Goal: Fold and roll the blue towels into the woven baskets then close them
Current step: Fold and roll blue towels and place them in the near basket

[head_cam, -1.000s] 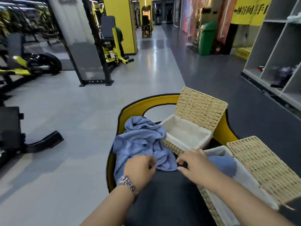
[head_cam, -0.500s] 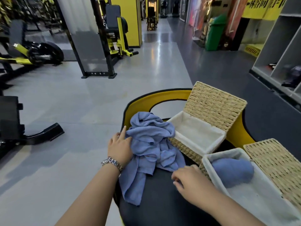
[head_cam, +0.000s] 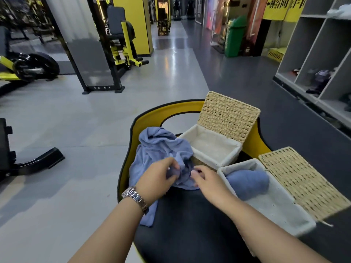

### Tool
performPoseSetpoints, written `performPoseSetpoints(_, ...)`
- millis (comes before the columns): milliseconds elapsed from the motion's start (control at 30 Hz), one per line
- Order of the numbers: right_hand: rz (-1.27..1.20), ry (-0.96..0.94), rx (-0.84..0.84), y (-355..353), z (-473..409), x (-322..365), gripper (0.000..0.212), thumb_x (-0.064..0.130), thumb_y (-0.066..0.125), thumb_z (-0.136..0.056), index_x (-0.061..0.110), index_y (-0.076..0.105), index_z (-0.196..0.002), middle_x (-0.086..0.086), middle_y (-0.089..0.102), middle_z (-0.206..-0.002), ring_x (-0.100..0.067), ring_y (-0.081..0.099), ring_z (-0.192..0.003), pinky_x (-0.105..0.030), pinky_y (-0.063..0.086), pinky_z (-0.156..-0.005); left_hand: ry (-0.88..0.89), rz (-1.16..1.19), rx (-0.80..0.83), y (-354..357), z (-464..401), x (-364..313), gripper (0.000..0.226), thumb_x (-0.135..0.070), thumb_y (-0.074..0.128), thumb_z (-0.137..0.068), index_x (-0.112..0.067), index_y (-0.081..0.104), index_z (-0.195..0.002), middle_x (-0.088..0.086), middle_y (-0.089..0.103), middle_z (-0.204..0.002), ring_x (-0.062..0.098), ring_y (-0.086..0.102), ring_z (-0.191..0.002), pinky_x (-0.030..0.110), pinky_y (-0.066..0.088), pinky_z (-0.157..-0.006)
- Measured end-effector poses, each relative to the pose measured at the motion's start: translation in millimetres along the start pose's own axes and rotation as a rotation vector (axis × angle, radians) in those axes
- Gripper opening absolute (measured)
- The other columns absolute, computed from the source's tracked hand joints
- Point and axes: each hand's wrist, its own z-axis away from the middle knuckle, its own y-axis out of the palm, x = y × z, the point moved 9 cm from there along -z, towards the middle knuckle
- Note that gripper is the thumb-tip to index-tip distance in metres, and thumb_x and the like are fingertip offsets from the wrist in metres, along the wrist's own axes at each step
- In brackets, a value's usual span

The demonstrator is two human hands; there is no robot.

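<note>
One towel point(head_cam: 161, 149) is left, crumpled at frame centre on the dark surface point(head_cam: 190, 224), its tail hanging over the left edge. Left hand point(head_cam: 157, 179) pinches a fold; right hand point(head_cam: 207, 181) rests with curled fingers at its edge, grip unclear. Tugging could drag it floorward. The upper basket point(head_cam: 228, 154) waits open.

two blue towels point(head_cam: 161, 149) point(head_cam: 248, 184), two woven baskets point(head_cam: 214, 149) point(head_cam: 275, 204)

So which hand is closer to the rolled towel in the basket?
Right. The right hand is just beside the near basket holding the rolled towel; the left hand is farther off, gripping the loose towel.
</note>
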Motion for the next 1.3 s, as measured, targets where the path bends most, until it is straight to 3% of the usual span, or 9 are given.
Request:
performPoseSetpoints(100,-0.637,0.289,0.104,13,9,-15,0.025,0.032,0.040,-0.101,0.015,0.058,-0.104,-0.014,0.067,-0.099,-0.030,0.065,-0.088,-0.045,0.049,-0.091,0.037,0.111,0.234,33,24,-32,0.028,-0.020,0.066,-0.078,-0.035,0.049,-0.094,-0.004,0.065,-0.090,0.014,0.063,-0.073,0.032,0.054,-0.067)
performPoseSetpoints(267,-0.819,0.450,0.007,16,15,-46,0.031,0.020,0.065,-0.089,-0.007,0.062,-0.103,-0.022,0.068,-0.102,-0.032,0.065,-0.094,-0.041,0.052,-0.084,0.032,0.211,0.598,82,66,-59,0.032,-0.019,0.075,-0.077,-0.026,0.060,-0.104,-0.012,0.062,-0.078,-0.001,0.055,-0.065,0.014,0.046,-0.066)
performPoseSetpoints(467,-0.161,0.146,0.215,6,18,-26,0.006,0.012,0.063,-0.081,0.016,0.061,-0.077,0.000,0.062,-0.074,-0.012,0.058,-0.072,-0.024,0.045,-0.063,-0.191,0.032,0.468,60,55,-1,0.018,-0.041,0.059,-0.088,-0.024,0.064,-0.091,-0.011,0.066,-0.085,0.005,0.061,-0.078,0.029,0.052,-0.083)
performPoseSetpoints(633,0.614,0.323,0.937,37,65,-62,0.024,0.036,0.062,-0.089,0.015,0.058,-0.079,0.005,0.067,-0.072,-0.013,0.062,-0.068,-0.024,0.045,-0.065,-0.428,-0.039,0.285,51,45,53,0.019,-0.023,0.048,-0.094,-0.021,0.058,-0.110,0.000,0.065,-0.103,0.014,0.060,-0.083,0.022,0.048,-0.066)
performPoseSetpoints(800,0.666,0.041,0.096,4,-1,-40,0.023,0.025,0.051,-0.094,0.016,0.045,-0.074,-0.002,0.059,-0.081,-0.025,0.058,-0.083,-0.025,0.036,-0.060,-0.504,-0.172,0.200,64,38,79,0.041,-0.014,0.042,-0.095,-0.011,0.037,-0.135,0.015,0.060,-0.121,0.030,0.059,-0.105,0.035,0.046,-0.085)
performPoseSetpoints(900,0.372,0.033,0.105,21,-8,-47,0.017,0.019,0.049,-0.094,0.018,0.043,-0.078,0.006,0.047,-0.079,-0.017,0.049,-0.085,-0.020,0.032,-0.059,-0.601,-0.176,0.195,72,38,96,0.041,-0.010,0.042,-0.093,-0.002,0.036,-0.133,0.021,0.055,-0.126,0.034,0.056,-0.111,0.034,0.043,-0.085)
performPoseSetpoints(1033,-0.005,0.179,0.176,49,-12,-66,0.006,0.023,0.056,-0.093,0.020,0.053,-0.089,0.001,0.063,-0.096,-0.014,0.060,-0.090,-0.023,0.045,-0.069,-0.683,0.025,0.156,79,32,107,0.032,-0.003,0.042,-0.093,0.005,0.042,-0.125,0.020,0.057,-0.114,0.007,0.039,-0.064,0.013,0.030,-0.055)
performPoseSetpoints(1133,-0.102,0.203,0.169,52,-14,-63,0.035,0.028,0.058,-0.092,0.019,0.046,-0.060,0.004,0.052,-0.063,-0.007,0.048,-0.056,-0.021,0.036,-0.051,-0.648,0.290,0.153,83,26,98,0.029,0.012,0.035,-0.091,-0.003,0.059,-0.090,0.005,0.053,-0.073,0.010,0.045,-0.060,0.014,0.039,-0.055)
performPoseSetpoints(1300,-0.087,0.131,0.065,35,-17,-53,0.047,0.023,0.058,-0.088,0.024,0.026,-0.053,0.003,0.024,-0.053,-0.010,0.024,-0.050,-0.027,0.019,-0.050,-0.612,0.575,0.157,89,31,79,0.047,0.018,0.023,-0.086,-0.013,0.058,-0.081,0.012,0.058,-0.083,0.020,0.054,-0.070,0.023,0.045,-0.061)
